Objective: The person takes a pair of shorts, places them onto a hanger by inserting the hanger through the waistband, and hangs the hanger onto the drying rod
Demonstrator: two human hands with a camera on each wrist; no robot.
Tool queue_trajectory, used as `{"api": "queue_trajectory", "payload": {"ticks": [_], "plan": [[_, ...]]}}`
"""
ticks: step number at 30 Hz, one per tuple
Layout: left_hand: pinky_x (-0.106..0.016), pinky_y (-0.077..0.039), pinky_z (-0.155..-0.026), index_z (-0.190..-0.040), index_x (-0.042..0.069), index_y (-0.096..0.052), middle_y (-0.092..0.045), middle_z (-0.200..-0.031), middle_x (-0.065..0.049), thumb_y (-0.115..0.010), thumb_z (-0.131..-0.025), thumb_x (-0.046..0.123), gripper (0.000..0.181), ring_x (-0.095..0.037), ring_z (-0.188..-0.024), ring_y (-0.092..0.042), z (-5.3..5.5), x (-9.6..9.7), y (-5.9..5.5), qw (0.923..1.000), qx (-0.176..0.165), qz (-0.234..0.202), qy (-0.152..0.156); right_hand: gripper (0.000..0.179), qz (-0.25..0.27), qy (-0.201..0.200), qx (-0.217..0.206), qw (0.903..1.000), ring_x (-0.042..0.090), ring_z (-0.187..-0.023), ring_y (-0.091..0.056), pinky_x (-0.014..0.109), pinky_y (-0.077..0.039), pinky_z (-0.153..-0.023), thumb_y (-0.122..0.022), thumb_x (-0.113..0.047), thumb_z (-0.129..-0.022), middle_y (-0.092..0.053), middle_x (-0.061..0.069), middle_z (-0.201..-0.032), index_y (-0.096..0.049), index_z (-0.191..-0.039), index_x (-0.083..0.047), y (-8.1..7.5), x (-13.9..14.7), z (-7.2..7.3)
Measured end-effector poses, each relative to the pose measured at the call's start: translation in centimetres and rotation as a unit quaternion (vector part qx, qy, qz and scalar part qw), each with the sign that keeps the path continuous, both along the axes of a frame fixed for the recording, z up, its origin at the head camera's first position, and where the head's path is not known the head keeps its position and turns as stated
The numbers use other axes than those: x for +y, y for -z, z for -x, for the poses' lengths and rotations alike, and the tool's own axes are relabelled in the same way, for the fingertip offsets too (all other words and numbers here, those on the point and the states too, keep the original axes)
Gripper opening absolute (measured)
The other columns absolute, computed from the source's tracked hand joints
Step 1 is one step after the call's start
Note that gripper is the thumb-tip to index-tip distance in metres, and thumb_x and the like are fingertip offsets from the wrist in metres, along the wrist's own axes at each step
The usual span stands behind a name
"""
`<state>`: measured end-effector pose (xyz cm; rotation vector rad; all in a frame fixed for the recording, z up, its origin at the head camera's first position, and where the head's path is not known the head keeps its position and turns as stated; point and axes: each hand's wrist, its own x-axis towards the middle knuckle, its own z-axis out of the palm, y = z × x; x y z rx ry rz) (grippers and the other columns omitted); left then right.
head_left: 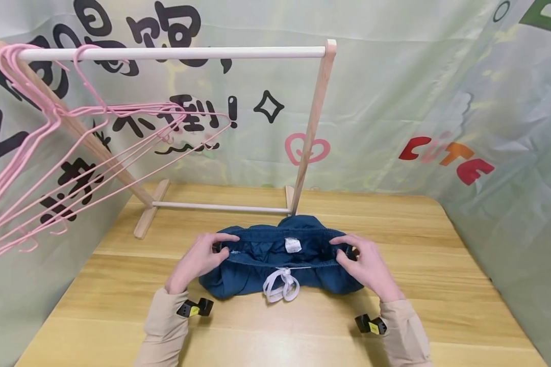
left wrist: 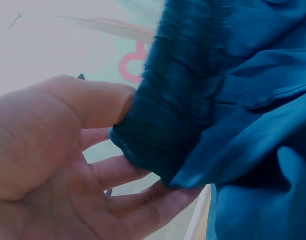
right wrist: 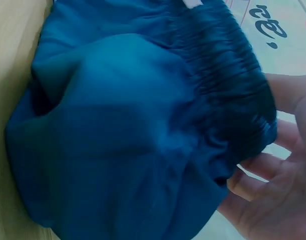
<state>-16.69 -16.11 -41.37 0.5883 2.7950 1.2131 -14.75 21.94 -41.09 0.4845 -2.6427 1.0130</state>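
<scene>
A pair of dark blue shorts (head_left: 239,279) with an elastic waistband lies bunched on the table in the head view, the waist opening facing up. At the front its white drawstring (head_left: 282,286) is tied in a bow, and a white label (head_left: 293,245) shows inside the back. My left hand (head_left: 201,261) grips the left end of the waistband (left wrist: 168,100), thumb on one side and fingers under it. The right end is held likewise by my right hand (head_left: 366,262), its fingers behind the gathered elastic (right wrist: 238,95). Between the two hands the waistband is spread wide.
Behind the shorts stands a wood garment rack with a white top rail (head_left: 174,53) and a lower bar (head_left: 220,207). Several pink hangers (head_left: 103,109) hang at its left end. A printed curtain (head_left: 372,102) surrounds the wooden table (head_left: 431,285).
</scene>
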Motion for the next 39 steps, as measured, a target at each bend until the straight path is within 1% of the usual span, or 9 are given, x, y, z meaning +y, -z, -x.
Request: {"api": "queue_trajectory", "payload": {"ticks": [5,7,9,12,15,20,28,33,39], "plan": [[-0.025,-0.034,-0.048,-0.124,0.007,-0.069,-0.027,-0.057,0.009,-0.062,-0.096,0.007,0.029,-0.009,-0.043,-0.033,-0.1,0.0,0.2,0.9997,0.005,0.006,0.022,0.030,-0.001,-0.005,-0.016,0.9999,0.017,-0.088,-0.060,0.029,-0.049,-0.076,-0.067,-0.001,-0.087,-0.073,0.009,-0.113,-0.074,-0.113,-0.013,-0.1,-0.2,-0.2],[-0.030,-0.049,-0.061,-0.124,0.007,-0.068,-0.051,-0.065,0.001,-0.064,-0.097,0.011,0.027,-0.019,-0.058,-0.056,-0.2,0.0,0.2,0.9996,0.018,-0.004,0.020,0.031,0.009,-0.005,-0.016,0.9998,0.016,-0.087,-0.059,0.027,-0.048,-0.075,-0.068,-0.001,-0.087,-0.073,0.009,-0.113,-0.074,-0.114,-0.013,0.0,-0.3,-0.2],[-0.044,-0.055,-0.083,-0.126,0.007,-0.066,-0.068,-0.095,-0.014,-0.065,-0.098,0.014,0.029,-0.034,-0.092,-0.068,-0.3,0.0,0.0,0.9989,0.041,-0.023,0.010,0.030,0.020,-0.005,-0.013,0.9997,0.013,-0.083,-0.056,0.024,-0.045,-0.069,-0.068,-0.001,-0.087,-0.073,0.009,-0.113,-0.074,-0.114,-0.013,0.0,-0.3,-0.2],[-0.065,-0.036,-0.110,-0.130,0.004,-0.061,-0.047,-0.150,-0.025,-0.066,-0.097,0.012,0.035,-0.047,-0.140,-0.043,-0.2,0.0,-0.9,0.9910,0.110,-0.071,-0.029,0.029,0.035,-0.005,-0.006,0.9994,0.011,-0.079,-0.053,0.022,-0.041,-0.062,-0.070,-0.002,-0.086,-0.073,0.009,-0.111,-0.074,-0.113,-0.012,0.0,-0.3,-0.1],[-0.070,-0.022,-0.115,-0.131,0.000,-0.059,-0.039,-0.155,-0.027,-0.067,-0.093,0.006,0.040,-0.048,-0.145,-0.031,0.2,-0.3,-2.4,0.9660,0.215,-0.114,-0.089,0.028,0.042,-0.003,-0.007,0.9991,0.010,-0.083,-0.054,0.022,-0.042,-0.064,-0.071,-0.003,-0.086,-0.073,0.009,-0.113,-0.075,-0.112,-0.013,0.0,-0.2,-0.2],[-0.061,-0.012,-0.123,-0.129,-0.001,-0.059,-0.040,-0.154,-0.024,-0.067,-0.088,0.003,0.042,-0.044,-0.149,-0.025,0.3,-2.0,-5.6,0.8993,0.365,-0.134,-0.200,0.027,0.055,0.001,-0.021,0.9983,0.010,-0.082,-0.055,0.023,-0.043,-0.063,-0.070,-0.004,-0.088,-0.072,0.013,-0.118,-0.074,-0.113,-0.013,0.0,-0.1,-0.2],[-0.042,-0.005,-0.127,-0.125,-0.003,-0.060,-0.042,-0.154,-0.020,-0.064,-0.086,0.009,0.040,-0.036,-0.152,-0.021,-0.4,-5.6,-9.5,0.8192,0.456,-0.108,-0.331,0.026,0.046,0.006,-0.017,0.9988,0.012,-0.090,-0.058,0.022,-0.045,-0.070,-0.071,-0.004,-0.086,-0.074,0.010,-0.115,-0.075,-0.110,-0.013,0.0,-0.1,-0.2],[-0.038,-0.004,-0.127,-0.127,-0.002,-0.060,-0.042,-0.154,-0.012,-0.064,-0.085,0.008,0.043,-0.031,-0.153,-0.020,-1.0,-7.5,-10.9,0.7908,0.474,-0.092,-0.377,0.026,0.041,0.005,-0.019,0.9990,0.014,-0.093,-0.060,0.024,-0.048,-0.074,-0.071,-0.005,-0.087,-0.074,0.009,-0.115,-0.075,-0.111,-0.014,-0.1,-0.1,-0.2],[-0.038,-0.005,-0.127,-0.133,0.001,-0.056,-0.040,-0.157,-0.010,-0.064,-0.087,0.011,0.049,-0.029,-0.151,-0.022,-1.1,-9.0,-11.0,0.7918,0.458,-0.057,-0.400,0.026,0.036,0.009,-0.012,0.9992,0.016,-0.101,-0.063,0.028,-0.051,-0.079,-0.072,-0.005,-0.086,-0.075,0.007,-0.114,-0.075,-0.110,-0.015,-0.2,-0.1,-0.3]]}}
